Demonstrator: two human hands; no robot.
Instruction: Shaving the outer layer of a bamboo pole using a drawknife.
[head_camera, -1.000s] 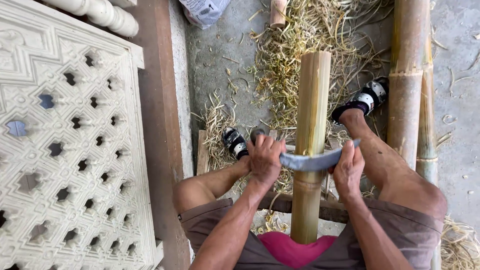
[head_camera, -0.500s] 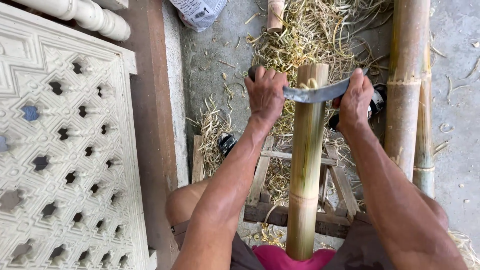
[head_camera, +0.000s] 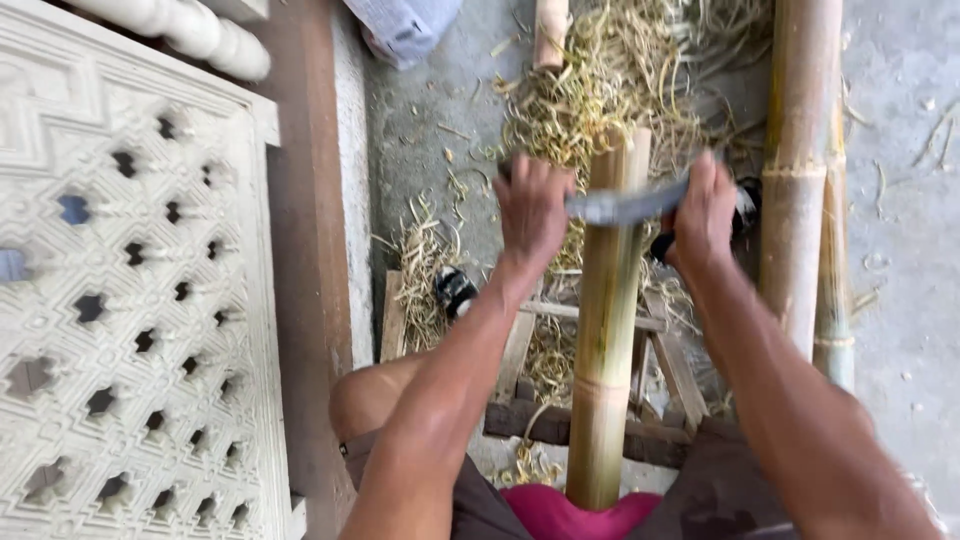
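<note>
Both hands grip a curved blade (head_camera: 625, 205) laid crosswise over a bamboo pole (head_camera: 605, 330). The left hand (head_camera: 533, 210) is closed around the blade's left end; the right hand (head_camera: 703, 215) is closed around its right end, presumably the handle, which the fingers hide. The blade is blurred and sits against the pole's upper part, just below its far end.

The pole runs from between the person's knees, near a pink cloth (head_camera: 575, 515), away over a low wooden frame (head_camera: 590, 420). Its skin is green-yellow, with one node ring visible near the frame.

Shavings (head_camera: 600, 80) lie heaped on the concrete floor beyond the pole and beside the frame. Two thicker bamboo poles (head_camera: 800, 170) lie to the right, parallel to the worked one. A sandalled foot (head_camera: 455, 290) shows at left of the frame. A pierced white panel (head_camera: 130, 290) fills the left side.
</note>
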